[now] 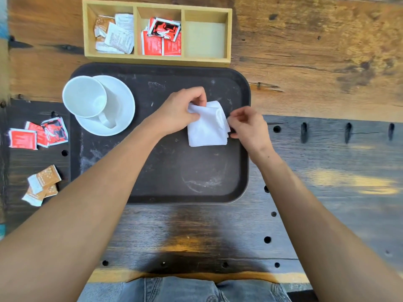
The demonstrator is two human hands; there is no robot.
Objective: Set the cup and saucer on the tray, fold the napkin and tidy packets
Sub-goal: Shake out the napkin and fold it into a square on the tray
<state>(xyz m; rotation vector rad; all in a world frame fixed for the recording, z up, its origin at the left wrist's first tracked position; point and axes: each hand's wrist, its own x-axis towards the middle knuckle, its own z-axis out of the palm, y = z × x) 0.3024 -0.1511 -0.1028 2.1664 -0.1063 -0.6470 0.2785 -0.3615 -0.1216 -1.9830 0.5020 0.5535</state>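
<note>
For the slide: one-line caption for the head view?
Both hands fold a white napkin on the dark tray, beside the cup on its saucer.

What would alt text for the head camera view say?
Both hands, left hand and right hand, fold a white napkin on a dark tray beside a cup on its saucer; loose packets lie left of it.

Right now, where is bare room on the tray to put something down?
The tray is bare along its near half, below the napkin and both hands. The far strip beside the organizer is free too. Crowded: the left end with cup and saucer.
</note>
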